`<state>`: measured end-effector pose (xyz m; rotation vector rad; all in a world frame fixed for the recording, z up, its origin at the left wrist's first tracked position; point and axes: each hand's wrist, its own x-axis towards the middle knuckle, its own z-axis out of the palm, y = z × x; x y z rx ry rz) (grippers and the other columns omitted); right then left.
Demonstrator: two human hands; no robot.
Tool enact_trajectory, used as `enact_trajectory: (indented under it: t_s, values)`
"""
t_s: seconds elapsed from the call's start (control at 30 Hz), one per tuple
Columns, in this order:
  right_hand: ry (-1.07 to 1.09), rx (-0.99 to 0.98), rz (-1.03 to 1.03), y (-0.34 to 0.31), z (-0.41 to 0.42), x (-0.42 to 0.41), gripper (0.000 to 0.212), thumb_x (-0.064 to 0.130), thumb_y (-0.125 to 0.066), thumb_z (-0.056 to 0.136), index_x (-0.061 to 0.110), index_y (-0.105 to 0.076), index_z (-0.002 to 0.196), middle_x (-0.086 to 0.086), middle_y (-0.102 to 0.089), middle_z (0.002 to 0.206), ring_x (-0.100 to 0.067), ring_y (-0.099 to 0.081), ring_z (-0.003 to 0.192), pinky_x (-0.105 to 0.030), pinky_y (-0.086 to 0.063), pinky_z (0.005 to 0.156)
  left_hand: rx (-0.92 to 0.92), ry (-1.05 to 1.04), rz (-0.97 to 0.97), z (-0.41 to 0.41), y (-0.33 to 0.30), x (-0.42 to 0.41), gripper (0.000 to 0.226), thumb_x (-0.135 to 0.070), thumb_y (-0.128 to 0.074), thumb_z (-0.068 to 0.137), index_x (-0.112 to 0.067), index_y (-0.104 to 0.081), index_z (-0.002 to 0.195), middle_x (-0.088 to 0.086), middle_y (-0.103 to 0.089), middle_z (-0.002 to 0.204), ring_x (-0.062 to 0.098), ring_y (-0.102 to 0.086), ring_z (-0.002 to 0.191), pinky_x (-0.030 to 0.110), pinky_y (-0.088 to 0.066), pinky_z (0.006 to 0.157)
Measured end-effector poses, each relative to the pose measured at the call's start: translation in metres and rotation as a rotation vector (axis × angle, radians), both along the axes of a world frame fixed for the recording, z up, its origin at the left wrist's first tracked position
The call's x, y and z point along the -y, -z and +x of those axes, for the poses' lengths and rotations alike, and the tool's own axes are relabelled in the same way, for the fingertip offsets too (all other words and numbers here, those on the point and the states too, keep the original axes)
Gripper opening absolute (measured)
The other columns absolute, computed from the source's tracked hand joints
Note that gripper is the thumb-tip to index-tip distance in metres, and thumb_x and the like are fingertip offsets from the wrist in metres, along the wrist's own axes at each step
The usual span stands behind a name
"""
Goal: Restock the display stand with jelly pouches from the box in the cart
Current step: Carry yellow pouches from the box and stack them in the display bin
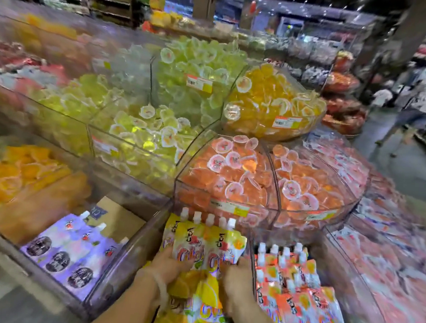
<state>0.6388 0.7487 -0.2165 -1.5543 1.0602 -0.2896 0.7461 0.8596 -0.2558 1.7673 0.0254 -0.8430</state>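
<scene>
The yellow jelly pouches [206,244] stand as a fanned bundle, white spouts up, in the lowest clear bin [129,265] of the display stand, directly below the orange jelly-cup bin [231,178]. The spouts point upward so that the printed fronts face the shopper and the row matches its neighbours.

The left hand [173,264] grips the bundle's left lower edge; its fingers are curled round the pouches. The right hand [239,273] grips the right lower edge in the same manner. Holding both sides keeps the soft pouches squared together; judged from this, the bundle is being seated or straightened in its bin.

More yellow pouches [205,314] lie flat below the bundle, nearer the person, and probably serve as its bed.

To the right of the bundle, past a clear divider, stand orange pouches [298,294], also spouts up. To the left of the bundle lie purple pouches [73,252] with a cardboard box [120,220] behind them. The cart is not in view.
</scene>
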Motion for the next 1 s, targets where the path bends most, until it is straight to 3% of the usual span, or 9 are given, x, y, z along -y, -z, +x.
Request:
enact_trajectory:
  t_s: [0.1,0.23,0.37,0.43,0.5,0.57,0.63,0.77,1.0]
  values:
    - [0.047,-0.071,-0.071,-0.016,-0.002,-0.012,0.016,-0.003,-0.048,0.082,-0.007,-0.054,0.096,-0.015,-0.050,0.078,-0.027,-0.049,0.071,-0.031,-0.035,0.062,0.138,0.106,0.093,-0.008,-0.017,0.001,0.058,-0.028,-0.081,0.068,-0.012,-0.055,0.116,0.009,-0.066,0.110,0.027,-0.064,0.102,0.043,-0.052,0.092]
    - [0.020,-0.161,-0.199,-0.022,-0.002,-0.026,0.042,0.005,-0.055,0.088,-0.009,-0.043,0.126,-0.015,-0.057,0.113,-0.030,-0.054,0.110,-0.032,-0.043,0.092,0.348,0.260,0.423,-0.023,-0.045,0.002,0.084,-0.045,-0.069,0.078,-0.009,-0.028,0.142,0.009,-0.050,0.137,0.025,-0.049,0.127,0.031,-0.041,0.104]
    - [-0.045,-0.175,-0.365,-0.025,-0.005,-0.037,0.072,0.009,-0.058,0.090,-0.004,-0.016,0.147,-0.016,-0.026,0.153,-0.028,-0.024,0.143,-0.031,-0.016,0.117,0.425,0.317,0.624,-0.031,-0.061,-0.009,0.082,-0.046,-0.065,0.083,-0.009,-0.019,0.140,0.012,-0.038,0.141,0.025,-0.047,0.128,0.030,-0.040,0.100]
    - [-0.089,-0.115,-0.500,-0.024,-0.011,-0.036,0.073,0.010,-0.058,0.090,0.003,-0.015,0.149,-0.009,-0.018,0.155,-0.024,-0.014,0.146,-0.025,-0.009,0.117,0.483,0.369,0.626,-0.034,-0.058,-0.012,0.087,-0.044,-0.063,0.085,-0.009,-0.010,0.145,0.013,-0.035,0.142,0.025,-0.047,0.128,0.030,-0.040,0.100]
    - [-0.134,-0.062,-0.681,-0.021,-0.016,-0.039,0.061,0.005,-0.065,0.082,0.010,-0.042,0.138,-0.013,-0.032,0.146,-0.033,-0.030,0.139,-0.036,-0.027,0.113,0.555,0.435,0.643,-0.040,-0.057,-0.012,0.087,-0.041,-0.058,0.089,-0.009,-0.003,0.149,0.015,-0.032,0.145,0.026,-0.045,0.129,0.030,-0.040,0.101]
    - [-0.220,-0.177,-0.754,-0.012,-0.017,-0.038,0.061,0.007,-0.081,0.055,0.018,-0.061,0.111,-0.015,-0.053,0.121,-0.038,-0.058,0.108,-0.041,-0.053,0.083,0.633,0.463,0.663,-0.042,-0.057,-0.010,0.080,-0.038,-0.055,0.091,-0.010,-0.009,0.149,0.017,-0.032,0.144,0.029,-0.046,0.126,0.031,-0.041,0.099]
    - [-0.293,-0.352,-0.834,-0.013,-0.019,-0.039,0.074,0.017,-0.087,0.035,0.024,-0.064,0.105,-0.012,-0.054,0.112,-0.032,-0.065,0.093,-0.035,-0.057,0.065,0.670,0.476,0.668,-0.041,-0.057,-0.008,0.080,-0.036,-0.055,0.090,-0.013,-0.008,0.151,0.016,-0.030,0.146,0.027,-0.048,0.124,0.030,-0.043,0.097]
    - [-0.478,-0.476,-0.760,-0.016,-0.023,-0.038,0.078,0.006,-0.057,0.084,0.027,-0.019,0.149,-0.012,-0.010,0.154,-0.033,-0.017,0.141,-0.040,-0.038,0.105,0.696,0.528,0.636,-0.040,-0.058,-0.008,0.093,-0.029,-0.056,0.090,-0.019,0.014,0.150,0.018,-0.017,0.153,0.023,-0.050,0.124,0.025,-0.044,0.095]
    - [-0.522,-0.465,-0.782,-0.024,-0.026,-0.036,0.062,0.007,-0.050,0.088,0.023,-0.028,0.144,-0.009,-0.017,0.150,-0.030,-0.024,0.135,-0.034,-0.035,0.102,0.798,0.587,0.806,-0.043,-0.065,-0.007,0.095,-0.039,-0.060,0.086,-0.024,0.008,0.151,0.014,-0.004,0.155,0.030,-0.027,0.139,0.034,-0.038,0.104]
